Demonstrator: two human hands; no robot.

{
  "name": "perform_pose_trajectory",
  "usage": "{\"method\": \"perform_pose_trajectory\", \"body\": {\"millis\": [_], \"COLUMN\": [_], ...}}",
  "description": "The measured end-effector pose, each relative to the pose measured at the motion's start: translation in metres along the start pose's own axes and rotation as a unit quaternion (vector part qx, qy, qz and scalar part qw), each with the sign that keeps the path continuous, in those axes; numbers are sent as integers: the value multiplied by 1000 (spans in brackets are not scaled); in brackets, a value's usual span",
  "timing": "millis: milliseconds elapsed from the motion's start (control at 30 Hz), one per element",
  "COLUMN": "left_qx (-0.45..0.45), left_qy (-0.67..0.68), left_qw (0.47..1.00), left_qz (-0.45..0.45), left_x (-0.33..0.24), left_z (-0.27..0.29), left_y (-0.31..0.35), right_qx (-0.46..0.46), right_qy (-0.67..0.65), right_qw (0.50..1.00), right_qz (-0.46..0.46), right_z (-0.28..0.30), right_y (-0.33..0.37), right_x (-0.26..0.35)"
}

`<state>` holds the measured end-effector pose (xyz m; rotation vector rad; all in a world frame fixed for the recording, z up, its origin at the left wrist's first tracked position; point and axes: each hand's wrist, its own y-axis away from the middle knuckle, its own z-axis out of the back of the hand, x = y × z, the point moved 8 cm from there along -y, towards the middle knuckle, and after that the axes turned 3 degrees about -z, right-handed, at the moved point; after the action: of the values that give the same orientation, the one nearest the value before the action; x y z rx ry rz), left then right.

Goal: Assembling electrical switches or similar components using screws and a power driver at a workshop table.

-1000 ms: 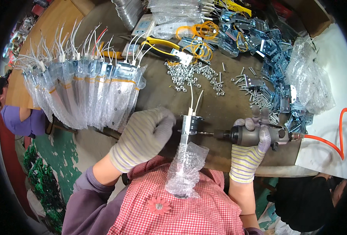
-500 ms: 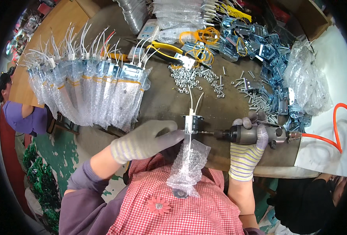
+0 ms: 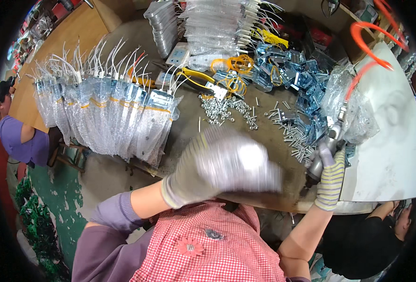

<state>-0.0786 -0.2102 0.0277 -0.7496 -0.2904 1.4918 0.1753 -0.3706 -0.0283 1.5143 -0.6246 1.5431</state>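
Observation:
My left hand [image 3: 196, 169], in a striped knit glove, is smeared by motion in front of my apron. With it is a pale, shiny bubble-wrapped part [image 3: 252, 157], also blurred, so its ends and my fingertips are hard to make out. At the table's right front edge, my gloved right hand [image 3: 331, 176] is wrapped round a dark air screwdriver [image 3: 315, 167]. The driver tilts, bit end low and toward me, apart from the wrapped part. Its hose fitting points up and away.
Bubble-wrapped parts with white wires [image 3: 109, 113] stand in a row at left. Nuts [image 3: 217, 110], screws [image 3: 292, 134], metal brackets [image 3: 306, 75] and yellow-handled pliers [image 3: 194, 77] lie beyond my hands. An orange hose [image 3: 358, 75] loops at right. Other people are at both sides.
The driver has left the wrapped part and swung right, from level to tilted bit-down. My left hand and the wrapped part have moved up and to the right. The hose has risen.

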Motion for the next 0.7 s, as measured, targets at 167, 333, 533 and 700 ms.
{"method": "perform_pose_trajectory", "body": {"millis": [167, 333, 533, 700], "left_qx": [-153, 55, 54, -60], "left_qy": [298, 178, 47, 206], "left_qw": [910, 964, 997, 976], "left_qz": [245, 190, -35, 29], "left_x": [71, 62, 4, -3], "left_z": [-12, -46, -23, 24], "left_y": [9, 31, 25, 44], "right_qx": [-139, -251, 116, 106], "right_qy": [294, 532, 342, 455], "right_qw": [916, 724, 724, 634], "right_qz": [236, 359, 588, 616], "right_z": [3, -29, -210, -281], "right_y": [-14, 2, -23, -54], "right_x": [26, 53, 87, 86]}}
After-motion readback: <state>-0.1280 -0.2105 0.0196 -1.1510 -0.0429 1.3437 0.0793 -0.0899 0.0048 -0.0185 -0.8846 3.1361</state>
